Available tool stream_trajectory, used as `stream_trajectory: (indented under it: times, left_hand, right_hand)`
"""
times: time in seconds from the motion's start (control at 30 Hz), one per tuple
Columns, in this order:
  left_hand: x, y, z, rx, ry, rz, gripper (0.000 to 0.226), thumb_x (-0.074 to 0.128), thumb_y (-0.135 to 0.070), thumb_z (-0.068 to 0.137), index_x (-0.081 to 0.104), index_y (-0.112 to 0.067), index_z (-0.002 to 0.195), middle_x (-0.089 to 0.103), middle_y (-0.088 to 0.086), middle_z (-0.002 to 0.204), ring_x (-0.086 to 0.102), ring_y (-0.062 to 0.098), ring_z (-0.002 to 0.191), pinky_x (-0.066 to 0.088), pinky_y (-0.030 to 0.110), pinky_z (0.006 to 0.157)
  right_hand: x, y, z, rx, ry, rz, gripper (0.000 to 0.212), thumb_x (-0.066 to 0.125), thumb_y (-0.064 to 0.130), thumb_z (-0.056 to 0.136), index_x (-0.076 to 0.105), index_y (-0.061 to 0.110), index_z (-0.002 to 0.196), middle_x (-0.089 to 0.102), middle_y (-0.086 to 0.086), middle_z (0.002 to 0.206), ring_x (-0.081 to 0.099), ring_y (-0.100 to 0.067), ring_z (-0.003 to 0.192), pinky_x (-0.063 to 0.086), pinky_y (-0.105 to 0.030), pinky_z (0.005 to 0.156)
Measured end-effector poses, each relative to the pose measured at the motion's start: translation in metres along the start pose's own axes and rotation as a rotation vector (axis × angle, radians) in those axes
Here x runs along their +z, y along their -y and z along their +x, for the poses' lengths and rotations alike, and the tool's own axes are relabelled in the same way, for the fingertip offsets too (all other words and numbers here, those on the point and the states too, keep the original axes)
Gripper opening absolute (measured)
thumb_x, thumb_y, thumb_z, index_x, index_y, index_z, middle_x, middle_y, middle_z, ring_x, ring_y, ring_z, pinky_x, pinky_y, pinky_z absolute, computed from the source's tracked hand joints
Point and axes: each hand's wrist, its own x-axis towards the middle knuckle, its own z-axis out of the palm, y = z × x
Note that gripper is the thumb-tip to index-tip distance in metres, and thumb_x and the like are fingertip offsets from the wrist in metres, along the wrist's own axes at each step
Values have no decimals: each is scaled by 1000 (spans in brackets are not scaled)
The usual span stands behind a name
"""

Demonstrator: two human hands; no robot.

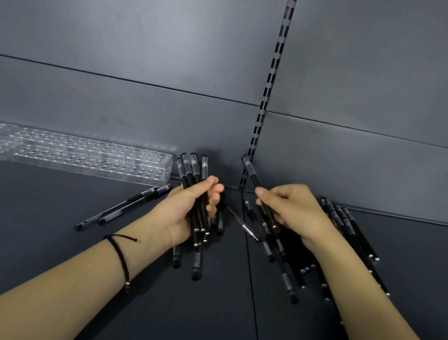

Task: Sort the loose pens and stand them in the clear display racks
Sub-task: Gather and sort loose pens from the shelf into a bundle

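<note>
Left hand (188,213) was curled round a bundle of pens (192,168). Right hand (294,211) pinched a single pen (249,169) mid-barrel. Loose pens (352,231) lay on the shelf (34,244) near its back edge, clear racks (75,153) empty at back left. The pens looked light, stiff and slick, so I'd grip them mid-barrel.

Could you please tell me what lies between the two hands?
Head view: a loose silver-tipped pen lies on the shelf between the left hand and right hand.

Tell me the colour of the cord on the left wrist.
The cord is black, clearest in the head view.
</note>
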Motion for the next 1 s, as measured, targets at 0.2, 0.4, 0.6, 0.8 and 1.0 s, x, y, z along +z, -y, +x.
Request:
stream_trajectory:
  times: [0.2, 0.4, 0.6, 0.8, 1.0]
  left_hand:
    - [3, 7, 2, 25, 21, -14, 17, 57, -17, 96, 66, -5, 104, 75, 10, 101, 74, 18, 87, 60, 28, 76]
    - [4, 8, 1, 23, 45, 29, 24, 57, -27, 96, 65, -8, 108, 73, 3, 84, 72, 14, 74, 60, 29, 62]
    - [-1, 3, 7, -49, 121, -41, 27, 58, -41, 87, 58, -15, 92, 49, -8, 63, 40, 2, 41, 39, 16, 37]
    - [2, 4, 4, 7, 113, 16, 25, 70, -34, 73, 53, -18, 79, 39, -9, 55, 33, 1, 37, 30, 13, 32]
    - [11, 7, 1, 78, 32, 98, 22, 68, -36, 83, 59, -16, 84, 51, -6, 59, 44, 3, 41, 44, 17, 41]
  right_hand:
    - [18, 8, -10, -63, 245, 148, 29, 61, 31, 94, 75, 8, 85, 41, -2, 48, 32, -8, 42, 26, -16, 42]
    - [21, 10, -14, -68, 333, 99, 36, 61, 36, 93, 75, 4, 85, 55, 2, 52, 35, -5, 40, 30, -14, 41]
    - [-31, -11, 7, 14, -3, 21, 29, 65, 36, 91, 74, 12, 76, 60, 2, 59, 38, -6, 39, 29, -13, 38]
    - [-49, -45, 9, -55, -77, -191, 17, 79, 26, 79, 71, 24, 64, 61, 15, 48, 51, 8, 47, 40, -11, 56]
    - [-49, -37, 1, -218, 5, -334, 9, 79, 28, 78, 74, 26, 71, 63, 15, 60, 54, 9, 55, 38, -7, 55]
